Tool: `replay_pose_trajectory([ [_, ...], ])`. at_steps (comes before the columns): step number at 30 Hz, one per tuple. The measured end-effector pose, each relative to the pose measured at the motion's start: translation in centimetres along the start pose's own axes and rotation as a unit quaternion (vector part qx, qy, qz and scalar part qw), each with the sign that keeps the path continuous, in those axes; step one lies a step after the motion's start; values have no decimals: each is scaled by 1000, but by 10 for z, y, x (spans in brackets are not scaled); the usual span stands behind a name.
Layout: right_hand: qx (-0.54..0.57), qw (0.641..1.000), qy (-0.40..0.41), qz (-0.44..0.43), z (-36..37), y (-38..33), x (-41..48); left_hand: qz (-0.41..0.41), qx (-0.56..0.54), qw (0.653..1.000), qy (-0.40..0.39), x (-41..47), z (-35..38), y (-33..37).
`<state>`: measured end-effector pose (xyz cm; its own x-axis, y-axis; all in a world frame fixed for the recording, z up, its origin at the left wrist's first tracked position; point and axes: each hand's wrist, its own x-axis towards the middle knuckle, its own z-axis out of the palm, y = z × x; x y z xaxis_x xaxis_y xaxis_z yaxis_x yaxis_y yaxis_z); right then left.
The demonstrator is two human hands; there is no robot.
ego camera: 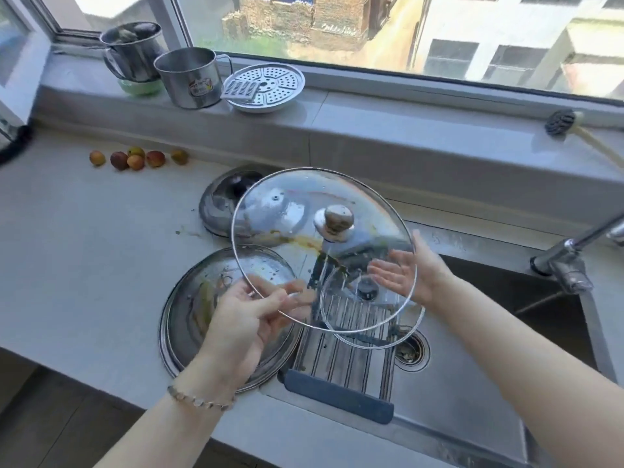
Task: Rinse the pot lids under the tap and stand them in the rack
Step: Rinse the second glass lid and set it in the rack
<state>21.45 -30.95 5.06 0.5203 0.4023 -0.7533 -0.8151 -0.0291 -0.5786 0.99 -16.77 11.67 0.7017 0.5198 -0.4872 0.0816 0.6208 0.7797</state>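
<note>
The large glass lid [304, 231] is held up in both hands, tilted, above the counter's edge and the near-left end of the sink [472, 383] — well apart from the tap [567, 261], which stands at the right. It is clear glass with a thin metal rim and a worn brownish knob [334, 221] on a metal washer. A yellow-brown streak of food runs across the glass below the knob, and greyish smears cloud the left half.

The left hand [243, 319] pinches the lower-left rim, thumb on top and fingers curled beneath. The right hand [408, 275] supports the right edge with fingers straight and spread against the underside, showing through the glass; its thumb lies up along the rim.

Beneath, a smaller glass lid [381, 332] lies flat on the ribbed rack [341, 363] in the sink. Two steel lids rest on the counter [84, 248] — one [189, 315] soiled, near the left hand, the other [219, 204] behind.
</note>
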Motion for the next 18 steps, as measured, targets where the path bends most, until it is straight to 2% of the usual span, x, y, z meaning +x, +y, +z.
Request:
replay_pose_trajectory([
  [3, 48, 998, 39, -18, -53, 0, -13, -52, 89, 992, -78, -1, 24, -9],
  [6, 58, 986, 145, -52, -97, 12, -28, -96, 142, 976, -133, 1, 51, -20],
  [8, 90, 976, 184, -68, -125, 18, -39, -121, 167, 966, -155, 5, 72, -34],
  [11, 121, 968, 207, -75, -164, 22, -55, -152, 182, 962, -136, 12, 107, -62],
  [14, 124, 965, 215, -89, -202, 23, -67, -216, 68, 969, -101, 23, 140, -89],
  [16, 109, 967, 208, -94, -226, 24, -72, -222, 32, 972, -74, 27, 159, -107],
  [18, 78, 969, 214, -98, -249, 23, -78, -213, 42, 974, -61, 27, 177, -125],
])
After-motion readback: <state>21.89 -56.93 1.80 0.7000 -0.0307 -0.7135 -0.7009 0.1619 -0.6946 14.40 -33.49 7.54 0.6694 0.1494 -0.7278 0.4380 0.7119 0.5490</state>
